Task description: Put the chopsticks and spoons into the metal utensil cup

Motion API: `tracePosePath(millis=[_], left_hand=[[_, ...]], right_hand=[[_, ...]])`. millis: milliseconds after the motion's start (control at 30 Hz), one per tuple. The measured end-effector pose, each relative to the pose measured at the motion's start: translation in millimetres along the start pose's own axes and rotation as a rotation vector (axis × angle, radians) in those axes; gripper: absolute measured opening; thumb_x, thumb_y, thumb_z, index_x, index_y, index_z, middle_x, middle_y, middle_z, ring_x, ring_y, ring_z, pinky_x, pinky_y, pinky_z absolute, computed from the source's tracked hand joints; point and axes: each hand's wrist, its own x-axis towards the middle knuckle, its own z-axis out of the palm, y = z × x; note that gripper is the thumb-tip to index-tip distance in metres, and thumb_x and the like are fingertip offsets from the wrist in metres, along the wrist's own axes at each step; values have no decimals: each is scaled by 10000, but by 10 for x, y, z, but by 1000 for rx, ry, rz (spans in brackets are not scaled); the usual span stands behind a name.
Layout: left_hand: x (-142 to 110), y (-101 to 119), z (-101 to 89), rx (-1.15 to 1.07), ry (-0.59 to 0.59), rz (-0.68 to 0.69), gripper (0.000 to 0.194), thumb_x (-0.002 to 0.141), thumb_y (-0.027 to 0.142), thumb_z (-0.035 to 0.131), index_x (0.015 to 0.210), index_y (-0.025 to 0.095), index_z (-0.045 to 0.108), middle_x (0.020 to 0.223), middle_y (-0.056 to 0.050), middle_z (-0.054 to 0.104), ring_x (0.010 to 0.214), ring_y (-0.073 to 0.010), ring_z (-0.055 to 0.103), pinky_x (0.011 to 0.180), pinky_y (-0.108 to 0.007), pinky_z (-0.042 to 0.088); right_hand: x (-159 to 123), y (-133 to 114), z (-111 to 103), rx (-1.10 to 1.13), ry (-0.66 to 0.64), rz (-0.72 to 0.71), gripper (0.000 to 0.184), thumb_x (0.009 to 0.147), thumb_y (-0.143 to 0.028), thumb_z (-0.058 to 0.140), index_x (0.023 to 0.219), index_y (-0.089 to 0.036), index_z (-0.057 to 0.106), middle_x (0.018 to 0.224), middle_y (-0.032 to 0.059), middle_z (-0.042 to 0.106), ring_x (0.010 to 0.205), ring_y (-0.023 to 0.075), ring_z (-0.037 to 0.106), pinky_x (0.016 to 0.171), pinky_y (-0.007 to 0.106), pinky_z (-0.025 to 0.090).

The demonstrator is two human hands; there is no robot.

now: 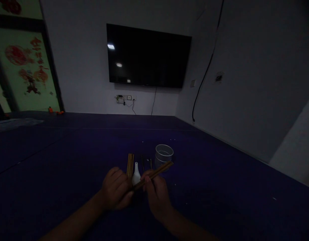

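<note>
Wooden chopsticks [161, 169] slant up to the right in front of me. My right hand [158, 197] pinches them around the middle. My left hand [116, 189] is closed at their lower end, which its fingers partly hide. Just beyond my left hand, several more chopsticks [130, 164] lie side by side on the purple surface. A white spoon [136, 175] rests between them and my right hand, its bowl towards me. Behind the raised chopsticks stands a clear round container [164, 152], partly covered by their tips.
Two thin dark utensils [142, 163] lie between spoon and container, too dim to name. Small white scraps [172, 139] dot the purple surface [69, 160]. A television [148, 57] hangs on the far wall; a black cable [206, 72] runs down the right wall.
</note>
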Motion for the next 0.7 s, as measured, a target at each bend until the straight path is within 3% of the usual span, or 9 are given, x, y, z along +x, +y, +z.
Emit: tracePosePath(millis=[167,300,400,533,700], left_hand=[[-149,-209,154,-29,-82,-422,309,895,216,296,630,186,451,571,-25,512,575,-148,461,593,-291,344],[-199,-284,278,-39,-355,-737,406,907,349,273,579,190,450,545,-14,514,532,-135,478,535,-255,311],[-198,-264,313,-44,-574,-881,454,895,416,267,556,188,464,520,-7,519,495,-128,481,493,-242,259],[-178,-234,317,-75,-705,-916,473,887,438,264,569,184,506,536,-11,552,522,-133,516,500,-234,252],[-157,-248,309,-90,-754,-924,487,889,438,257,585,181,536,548,-17,579,539,-139,537,509,-234,260]], right_hand=[[125,40,-204,-59,284,-50,278,913,-362,357,782,-192,535,585,-32,461,507,124,450,465,228,339],[384,93,-533,-205,619,-125,294,912,-398,329,806,-194,512,609,-34,430,512,131,422,488,242,340],[577,155,-780,-379,772,-139,323,906,-432,313,831,-188,512,649,-15,454,543,146,437,538,269,347],[722,256,-960,-548,732,-44,373,913,-442,257,850,-178,513,688,23,510,594,180,475,571,292,344],[753,424,-956,-541,578,106,413,903,-465,253,847,-168,535,724,65,577,672,218,527,610,310,359]])
